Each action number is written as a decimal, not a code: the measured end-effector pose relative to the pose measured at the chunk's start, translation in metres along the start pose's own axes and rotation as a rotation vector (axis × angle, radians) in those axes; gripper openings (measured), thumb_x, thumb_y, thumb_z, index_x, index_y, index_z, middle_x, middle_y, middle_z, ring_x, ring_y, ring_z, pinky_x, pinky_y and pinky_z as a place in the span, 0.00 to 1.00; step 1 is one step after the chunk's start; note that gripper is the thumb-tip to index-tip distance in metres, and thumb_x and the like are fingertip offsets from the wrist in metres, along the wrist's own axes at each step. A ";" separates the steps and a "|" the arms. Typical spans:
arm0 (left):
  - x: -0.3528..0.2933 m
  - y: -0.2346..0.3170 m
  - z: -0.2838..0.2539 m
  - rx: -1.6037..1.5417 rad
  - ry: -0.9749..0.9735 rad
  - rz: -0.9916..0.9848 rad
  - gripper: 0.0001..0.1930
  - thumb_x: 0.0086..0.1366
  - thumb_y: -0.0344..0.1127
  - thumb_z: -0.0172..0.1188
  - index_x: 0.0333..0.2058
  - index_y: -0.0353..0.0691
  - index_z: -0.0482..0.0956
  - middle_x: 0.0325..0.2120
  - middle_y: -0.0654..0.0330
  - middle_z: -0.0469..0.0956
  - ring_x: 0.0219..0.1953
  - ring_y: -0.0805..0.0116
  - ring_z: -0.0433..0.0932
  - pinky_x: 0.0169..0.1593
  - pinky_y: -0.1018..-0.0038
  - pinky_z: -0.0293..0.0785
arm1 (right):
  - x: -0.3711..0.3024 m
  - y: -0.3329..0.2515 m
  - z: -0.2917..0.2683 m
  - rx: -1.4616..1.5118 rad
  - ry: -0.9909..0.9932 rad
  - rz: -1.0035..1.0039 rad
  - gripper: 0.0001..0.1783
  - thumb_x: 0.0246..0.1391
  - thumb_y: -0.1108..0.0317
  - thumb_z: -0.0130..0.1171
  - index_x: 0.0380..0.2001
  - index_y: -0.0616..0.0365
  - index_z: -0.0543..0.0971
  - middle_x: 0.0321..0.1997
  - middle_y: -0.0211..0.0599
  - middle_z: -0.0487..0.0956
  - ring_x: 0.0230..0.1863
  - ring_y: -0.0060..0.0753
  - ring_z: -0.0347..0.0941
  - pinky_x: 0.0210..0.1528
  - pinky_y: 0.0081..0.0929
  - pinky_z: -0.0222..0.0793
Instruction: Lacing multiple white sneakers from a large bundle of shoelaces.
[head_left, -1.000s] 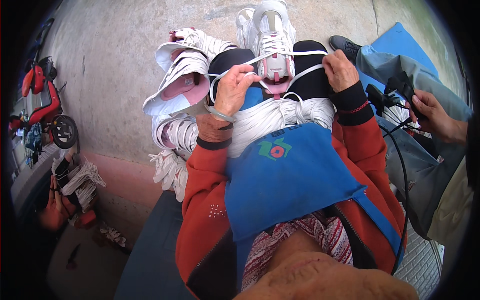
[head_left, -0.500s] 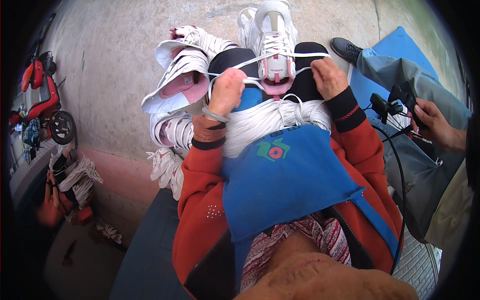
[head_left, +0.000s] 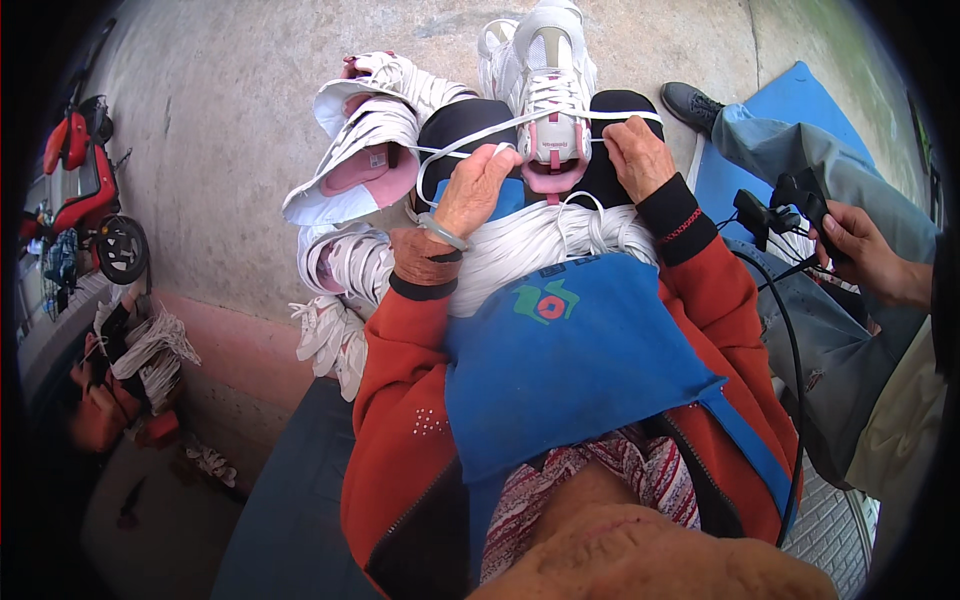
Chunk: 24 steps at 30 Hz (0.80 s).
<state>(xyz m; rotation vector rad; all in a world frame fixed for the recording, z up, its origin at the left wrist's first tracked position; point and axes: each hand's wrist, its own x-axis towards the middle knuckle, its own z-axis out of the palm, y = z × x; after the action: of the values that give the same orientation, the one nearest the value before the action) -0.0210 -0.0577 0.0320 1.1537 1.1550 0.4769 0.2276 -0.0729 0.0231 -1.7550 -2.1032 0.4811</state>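
Note:
A white sneaker (head_left: 556, 110) with pink trim lies between my knees, its pink-lined opening toward me. Flat white shoelace (head_left: 470, 139) crosses its front rows and loops out on both sides. My left hand (head_left: 478, 190) is closed, pinching lace close to the left of the shoe's opening. On the right, my right hand (head_left: 641, 160) is closed on lace beside the shoe, fingers bent inward. Across my lap lies a thick bundle of white laces (head_left: 545, 243), with one loop standing up. The exact lace ends in my fingers are hidden.
Laced white-and-pink shoe uppers (head_left: 372, 165) are stacked at my left, with more white shoes (head_left: 330, 340) below. A person's hand (head_left: 868, 250) at the right holds a black device with a cable. A red scooter (head_left: 95, 195) stands far left.
My left hand has moved right and slightly down, closer to the shoe. My right hand has shifted a little left. The laces between them have slackened and changed shape.

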 end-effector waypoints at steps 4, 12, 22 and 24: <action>0.010 -0.022 0.001 0.152 0.098 0.307 0.18 0.67 0.46 0.44 0.36 0.37 0.76 0.18 0.70 0.64 0.19 0.82 0.63 0.22 0.85 0.59 | 0.004 -0.004 0.001 -0.013 0.019 0.015 0.04 0.49 0.72 0.55 0.29 0.59 0.74 0.28 0.41 0.69 0.30 0.45 0.70 0.32 0.34 0.67; 0.013 -0.012 0.001 0.287 0.163 0.145 0.15 0.63 0.42 0.46 0.36 0.38 0.77 0.22 0.51 0.77 0.26 0.56 0.76 0.33 0.68 0.71 | 0.026 -0.009 0.002 0.203 0.190 0.072 0.04 0.48 0.70 0.56 0.27 0.58 0.77 0.27 0.42 0.73 0.30 0.44 0.72 0.33 0.33 0.67; 0.020 0.002 0.004 0.535 0.315 0.158 0.12 0.60 0.41 0.55 0.36 0.38 0.79 0.26 0.52 0.78 0.27 0.62 0.78 0.32 0.72 0.71 | 0.027 -0.012 -0.004 0.253 0.124 0.096 0.06 0.48 0.67 0.55 0.26 0.58 0.77 0.27 0.42 0.73 0.30 0.44 0.72 0.33 0.33 0.67; 0.022 0.000 0.000 0.588 0.270 0.159 0.13 0.60 0.41 0.55 0.38 0.39 0.78 0.26 0.51 0.78 0.27 0.58 0.78 0.31 0.69 0.72 | 0.025 -0.014 -0.010 0.182 0.012 0.081 0.06 0.49 0.67 0.55 0.26 0.58 0.77 0.28 0.42 0.74 0.30 0.45 0.72 0.33 0.33 0.67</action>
<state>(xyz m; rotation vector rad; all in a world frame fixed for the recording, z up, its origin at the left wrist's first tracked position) -0.0122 -0.0404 0.0224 1.7366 1.4997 0.4339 0.2160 -0.0507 0.0403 -1.7385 -1.9192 0.6608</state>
